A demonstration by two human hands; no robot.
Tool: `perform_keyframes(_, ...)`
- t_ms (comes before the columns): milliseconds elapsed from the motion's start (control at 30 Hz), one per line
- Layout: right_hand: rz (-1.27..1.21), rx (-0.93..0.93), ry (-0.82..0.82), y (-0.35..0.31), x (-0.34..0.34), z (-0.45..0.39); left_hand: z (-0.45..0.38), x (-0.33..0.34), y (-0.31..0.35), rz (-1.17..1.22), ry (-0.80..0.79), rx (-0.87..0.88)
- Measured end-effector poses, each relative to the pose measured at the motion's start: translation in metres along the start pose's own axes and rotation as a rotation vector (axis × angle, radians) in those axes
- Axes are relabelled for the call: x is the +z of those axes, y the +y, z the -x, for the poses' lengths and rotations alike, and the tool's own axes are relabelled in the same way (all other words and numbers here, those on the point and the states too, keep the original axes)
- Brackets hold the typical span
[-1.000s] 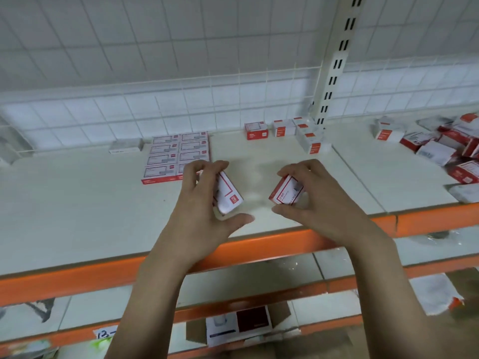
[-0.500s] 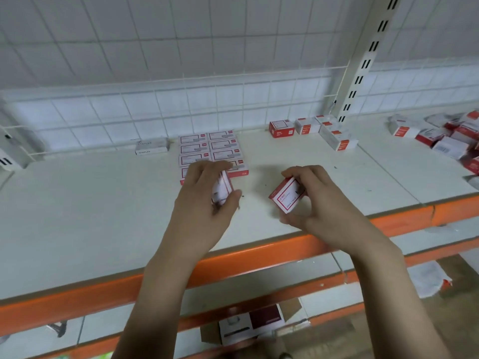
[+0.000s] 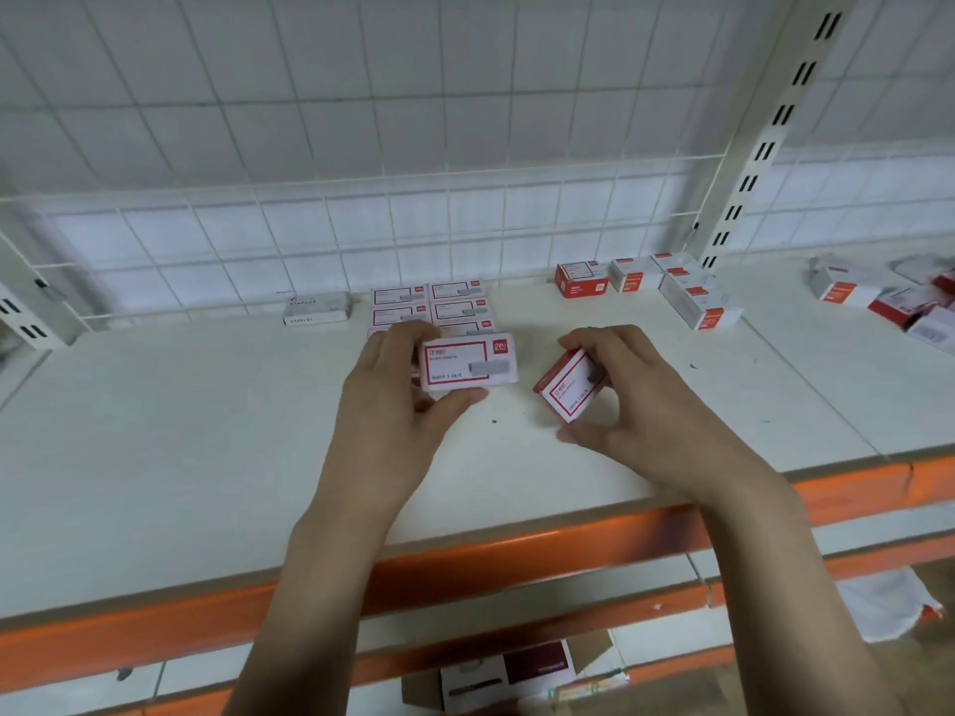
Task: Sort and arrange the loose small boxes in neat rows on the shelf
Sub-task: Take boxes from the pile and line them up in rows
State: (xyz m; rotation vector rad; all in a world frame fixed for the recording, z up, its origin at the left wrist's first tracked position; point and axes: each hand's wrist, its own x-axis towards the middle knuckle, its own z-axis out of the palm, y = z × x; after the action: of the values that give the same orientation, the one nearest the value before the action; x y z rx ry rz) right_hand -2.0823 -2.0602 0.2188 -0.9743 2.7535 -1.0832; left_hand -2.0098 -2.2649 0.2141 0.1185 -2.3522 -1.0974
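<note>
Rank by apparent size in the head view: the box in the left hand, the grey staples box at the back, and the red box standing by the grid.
1. Box in left hand, largest, though nearest the camera.
2. Grey staples box.
3. Red box, close to the grey one, so unsure.

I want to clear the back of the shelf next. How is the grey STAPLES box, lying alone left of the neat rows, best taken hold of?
Take the grey STAPLES box across its two long sides, coming from above and in front with the grip. It lies flat with its long face toward the shelf edge; the wire grid stands close behind it, and the neat rows sit to its right.
</note>
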Motion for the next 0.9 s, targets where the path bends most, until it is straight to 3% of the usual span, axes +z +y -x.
perform_keyframes(267, 0.024, -0.05, -0.04, 0.016, -0.009, -0.012, -0.008, 0.008, 0.005, -0.104, 0.068, 0.157)
perform_keyframes(633, 0.164, -0.148, 0.093, 0.028, -0.018, -0.019, -0.004, 0.006, 0.0, -0.28, 0.085, 0.156)
perform_keyframes(900, 0.209, -0.135, 0.053, 0.023, -0.008, -0.031, -0.003, -0.018, -0.023, -0.44, 0.03, 0.141)
